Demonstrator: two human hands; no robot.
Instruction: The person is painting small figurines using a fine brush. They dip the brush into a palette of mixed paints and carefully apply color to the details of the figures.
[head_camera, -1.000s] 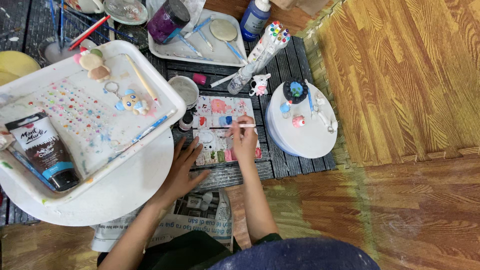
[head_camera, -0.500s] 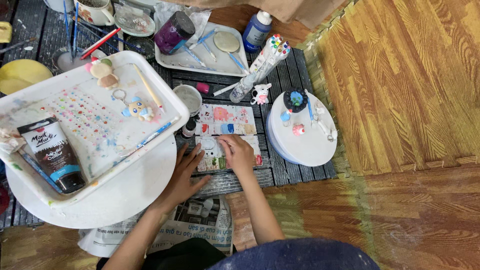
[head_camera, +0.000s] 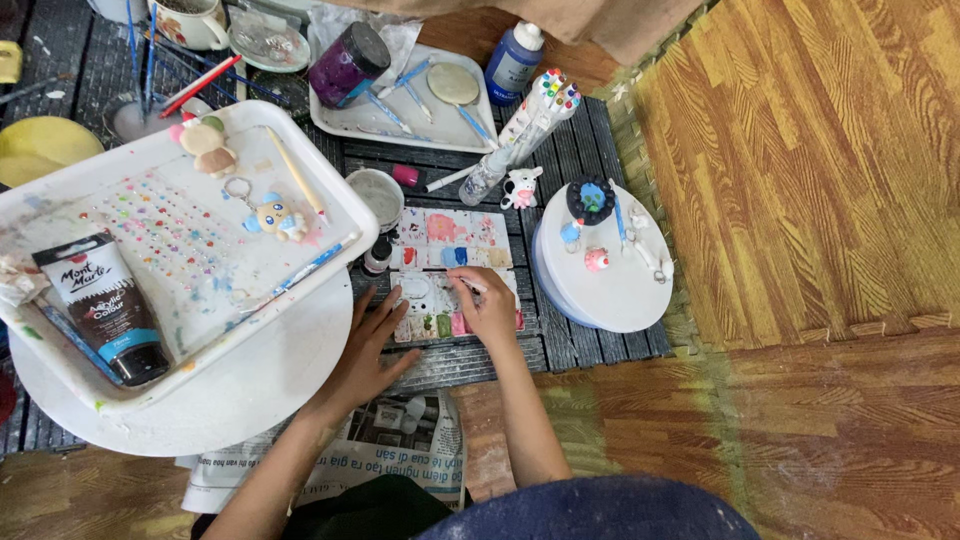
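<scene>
Right now your paint palette (head_camera: 447, 272) lies flat on the dark slatted floor mat (head_camera: 600, 130), its small square wells dabbed with pink, red, blue and green. Your right hand (head_camera: 490, 310) rests on its lower right part, grip pinching a thin brush (head_camera: 462, 283) over the wells. Your left hand (head_camera: 365, 345) lies flat, fingers spread, at the palette's lower left edge. A white tray (head_camera: 340, 190) crowds the left; a round white stand (head_camera: 610, 290) sits just beside the right.

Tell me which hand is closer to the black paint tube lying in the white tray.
Left. The left hand lies flat just right of the white tray holding the black paint tube; the right hand is farther right, over the paint palette.
</scene>
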